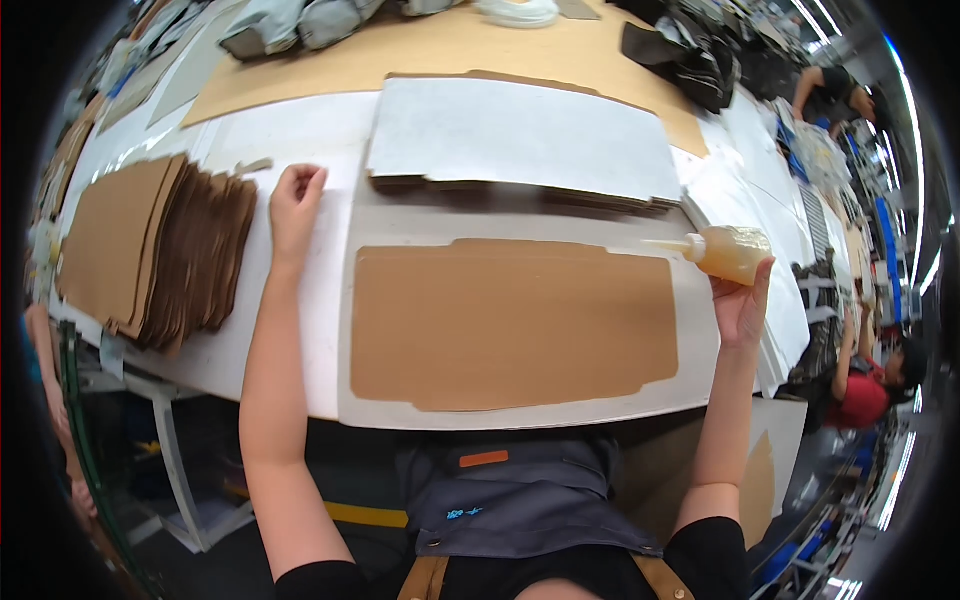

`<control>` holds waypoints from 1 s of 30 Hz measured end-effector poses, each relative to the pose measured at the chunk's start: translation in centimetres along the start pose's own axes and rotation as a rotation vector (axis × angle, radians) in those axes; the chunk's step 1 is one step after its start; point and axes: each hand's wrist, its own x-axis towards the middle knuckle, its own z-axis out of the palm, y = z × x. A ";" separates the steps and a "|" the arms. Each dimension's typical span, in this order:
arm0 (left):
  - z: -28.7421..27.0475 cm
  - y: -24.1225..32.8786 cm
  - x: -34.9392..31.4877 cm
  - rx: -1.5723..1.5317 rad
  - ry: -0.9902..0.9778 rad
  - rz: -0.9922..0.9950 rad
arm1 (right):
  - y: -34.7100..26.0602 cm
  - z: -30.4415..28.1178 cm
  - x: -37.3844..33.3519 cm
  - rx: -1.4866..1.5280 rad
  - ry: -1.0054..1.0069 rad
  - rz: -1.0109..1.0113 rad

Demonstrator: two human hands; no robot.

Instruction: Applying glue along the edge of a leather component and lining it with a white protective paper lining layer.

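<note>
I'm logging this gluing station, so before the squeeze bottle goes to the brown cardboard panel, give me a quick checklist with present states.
1. Right hand grips the amber glue squeeze bottle: ok.
2. Bottle nozzle over the flat brown cardboard panel: not ok, it is near the panel's upper right corner, just beyond the edge.
3. Panel lies flat on the white backing sheet: ok.
4. Left hand off the panel: ok, it rests on the white surface beside the fanned stack of brown cardboard pieces.
5. Nozzle cap off: cannot tell.
</note>
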 end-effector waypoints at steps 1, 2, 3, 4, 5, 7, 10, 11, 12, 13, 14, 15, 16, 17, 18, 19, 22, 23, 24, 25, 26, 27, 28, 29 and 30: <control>-0.1 0.2 0.0 -0.003 -0.003 -0.009 | -0.8 -1.5 0.3 -0.118 0.022 -0.061; 0.3 0.5 0.0 0.020 -0.005 -0.024 | -1.9 -2.6 0.6 -0.193 0.022 -0.098; 0.7 0.9 -0.1 0.044 -0.007 -0.039 | -2.6 -3.6 0.7 -0.193 0.045 -0.117; 0.6 0.8 -0.2 0.043 -0.020 -0.027 | -3.2 -3.9 0.8 -0.287 0.045 -0.166; 0.5 0.5 -0.1 0.058 -0.020 -0.023 | -3.8 -4.3 0.9 -0.384 0.049 -0.216; 0.4 0.1 0.0 0.071 -0.033 -0.009 | -4.6 -5.4 1.1 -0.399 0.063 -0.220; 0.2 -0.1 0.0 0.071 -0.006 -0.022 | -4.6 -5.7 1.1 -0.508 0.049 -0.214; 0.2 -0.1 0.0 0.069 -0.020 -0.014 | -4.6 -5.9 1.2 -0.506 0.064 -0.220; 0.3 -0.2 0.0 0.099 -0.012 -0.008 | -4.5 -5.9 1.2 -0.547 0.061 -0.231; 0.3 0.0 0.0 0.131 -0.002 -0.002 | -4.4 -5.9 1.2 -0.587 0.055 -0.240; 0.5 0.0 0.0 0.122 0.003 0.003 | -4.4 -5.9 1.2 -0.593 0.054 -0.230; 0.6 0.1 -0.1 0.122 -0.005 0.009 | -4.4 -5.9 1.2 -0.591 0.064 -0.233; 0.5 0.2 -0.1 0.124 -0.003 -0.003 | -4.3 -5.8 1.2 -0.570 0.051 -0.217; 0.5 0.3 -0.1 0.126 -0.001 -0.015 | -4.2 -5.7 1.2 -0.550 0.037 -0.200; 0.5 0.3 -0.1 0.127 -0.006 -0.011 | -4.1 -5.5 1.3 -0.548 0.042 -0.203; 0.5 0.4 -0.1 0.114 -0.006 -0.011 | -4.0 -5.4 1.3 -0.555 0.047 -0.209; 0.6 0.8 -0.4 0.100 -0.006 -0.013 | -3.9 -5.3 1.3 -0.570 0.049 -0.212; 0.7 1.0 -0.4 0.098 -0.003 -0.017 | -4.0 -5.3 1.3 -0.580 0.043 -0.208; 0.8 0.9 -0.4 0.098 -0.007 -0.017 | -4.0 -5.5 1.4 -0.580 0.047 -0.208; 0.8 0.8 -0.3 0.095 -0.011 -0.016 | -4.1 -5.7 1.5 -0.578 0.033 -0.209; 0.7 0.7 -0.2 0.091 -0.016 -0.015 | -4.2 -5.8 1.5 -0.575 0.020 -0.210; 0.5 0.5 -0.2 0.092 -0.019 -0.015 | -4.3 -5.9 1.5 -0.575 0.022 -0.209; 0.5 0.4 -0.1 0.089 -0.019 -0.016 | -4.3 -6.0 1.4 -0.582 0.015 -0.203; 0.5 0.3 -0.1 0.085 -0.020 -0.018 | -4.4 -6.0 1.4 -0.589 0.009 -0.196; 0.5 0.2 -0.1 0.085 -0.024 -0.018 | -4.5 -6.1 1.3 -0.590 0.013 -0.195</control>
